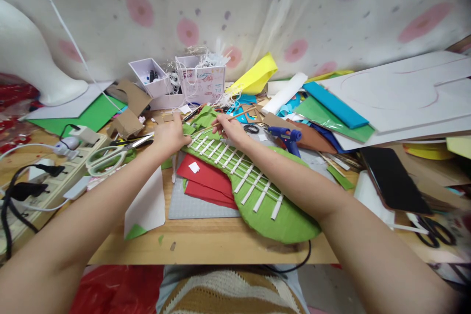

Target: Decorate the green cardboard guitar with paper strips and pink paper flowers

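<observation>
A green guitar-shaped craft piece (279, 225) lies slantwise on the table, with white strips across it and white cords along its length. My left hand (168, 135) is closed at the narrow neck end, its thumb against the edge; the other fingers are partly hidden. Over the neck, my right hand (231, 131) pinches a thin wooden stick (241, 114). The stick's lower end reaches down to the neck near my left thumb. Red sheets (208, 181) lie beneath the guitar on a grey cutting mat (198, 211).
Scissors (106, 159) and a power strip (55, 186) lie at the left. Behind the guitar stand white boxes (202, 81). A blue glue gun (287, 137) is to the right, with a black phone (393, 179) farther right and large white boards (405, 93) behind.
</observation>
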### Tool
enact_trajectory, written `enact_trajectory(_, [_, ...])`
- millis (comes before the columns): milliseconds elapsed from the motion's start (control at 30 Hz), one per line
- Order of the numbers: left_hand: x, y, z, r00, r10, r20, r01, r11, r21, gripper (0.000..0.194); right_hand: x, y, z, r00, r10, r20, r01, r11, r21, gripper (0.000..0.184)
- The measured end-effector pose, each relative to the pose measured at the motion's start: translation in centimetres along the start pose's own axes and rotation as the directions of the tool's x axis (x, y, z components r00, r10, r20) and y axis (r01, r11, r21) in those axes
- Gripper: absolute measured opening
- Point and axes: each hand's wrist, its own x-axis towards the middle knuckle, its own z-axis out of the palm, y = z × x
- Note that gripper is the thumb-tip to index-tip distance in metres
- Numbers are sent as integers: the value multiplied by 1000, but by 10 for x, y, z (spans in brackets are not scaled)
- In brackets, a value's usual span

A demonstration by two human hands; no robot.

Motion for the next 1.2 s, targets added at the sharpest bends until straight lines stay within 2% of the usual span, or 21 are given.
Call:
enact_trajectory(267, [2,-2,4,1000,11,-11,-11,1000,-8,64,0,1,3,997,-15,81,20,998,-64,29])
enact_trajectory(567, [1,-1,4,1000,12,-23,-13,1000,-23,62,6,10,2,995,43,88,-36,996,-83,26])
enact_trajectory(667, [0,0,3,1000,6,-10,-6,1000,-13,61,5,9,0,995,16,99,-8,997,-80,29])
enact_trajectory(767, [0,0,2,1000,2,-2,-2,1000,-8,60,3,6,-1,998,-36,60,41,996,-77,31])
enact_trajectory(900, [0,0,4,1000,4,-3,-4,1000,-4,60,3,5,0,1000,-28,5,29,998,-57,29])
enact_trajectory(1200, [-1,2,3,1000,6,-3,-6,1000,25,62,5,8,2,998,0,70,7,995,-101,28])
